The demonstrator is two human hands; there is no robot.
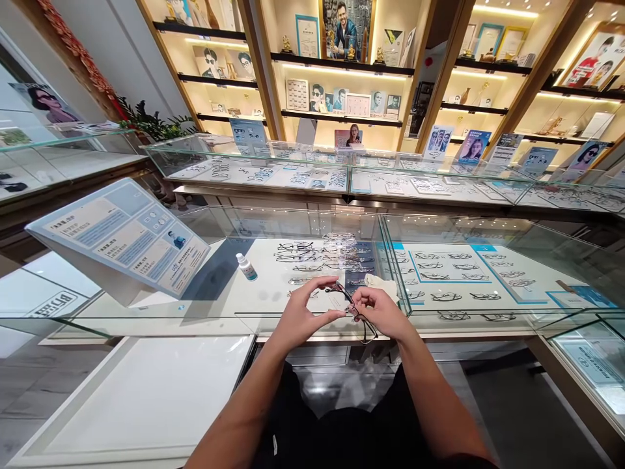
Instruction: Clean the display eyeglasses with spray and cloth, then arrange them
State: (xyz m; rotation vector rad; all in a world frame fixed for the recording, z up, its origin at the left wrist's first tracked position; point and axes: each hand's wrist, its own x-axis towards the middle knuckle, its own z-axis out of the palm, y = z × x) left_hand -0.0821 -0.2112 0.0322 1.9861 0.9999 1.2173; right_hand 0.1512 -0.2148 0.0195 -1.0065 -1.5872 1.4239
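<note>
A pair of dark-framed eyeglasses (367, 330) is held between my two hands above the front edge of the glass counter. My left hand (305, 316) grips one lens rim between thumb and index finger. Near the middle of the frame, the curled fingers of my right hand (379, 311) hold the glasses. A crumpled pale cloth (383, 284) lies on the counter just behind my right hand. To the left stands a small white spray bottle (247, 268) with a blue label, upright on the glass top.
A tented sign (122, 241) stands on the counter at the left. Rows of eyeglasses (434, 266) lie inside the glass case. An open white drawer (146, 397) juts out at lower left. More display cases (273, 170) and lit shelves stand behind.
</note>
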